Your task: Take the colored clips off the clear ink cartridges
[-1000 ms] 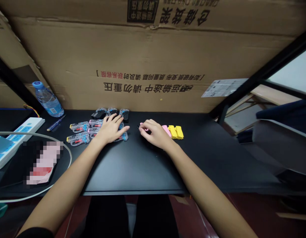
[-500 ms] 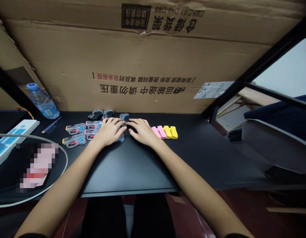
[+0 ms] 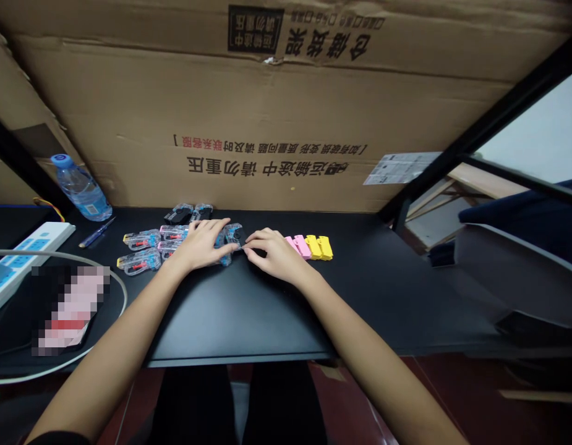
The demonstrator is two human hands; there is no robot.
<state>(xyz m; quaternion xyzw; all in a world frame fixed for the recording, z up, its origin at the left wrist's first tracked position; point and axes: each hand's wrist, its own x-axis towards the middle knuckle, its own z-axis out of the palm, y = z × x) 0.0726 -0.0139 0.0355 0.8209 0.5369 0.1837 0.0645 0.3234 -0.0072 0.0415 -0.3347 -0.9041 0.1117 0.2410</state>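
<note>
My left hand (image 3: 204, 244) lies over a cluster of clear plastic toy guns (image 3: 141, 240) with red and blue parts inside. Its fingers are spread, and the thumb reaches the near edge of a clear piece with a dark round part (image 3: 234, 233). At that piece's right edge, my right hand (image 3: 277, 254) has thumb and forefinger pinched together on it. Pink pieces (image 3: 302, 246) and yellow pieces (image 3: 320, 247) stand in a row just right of my right hand. Parts of the toy guns and pink pieces are hidden by my hands.
Two dark-and-clear pieces (image 3: 179, 214) lie against the upright cardboard (image 3: 286, 111) at the back. On the left are a water bottle (image 3: 84, 188), a pen (image 3: 96, 233), a white power strip (image 3: 30, 256) and a looped cable (image 3: 123, 290). A black frame post (image 3: 399, 216) stands right.
The clear piece between my hands has come nearer to me. My right hand has shifted right and slightly down, its fingertips now at that piece's edge. My left fingers have spread wider.
</note>
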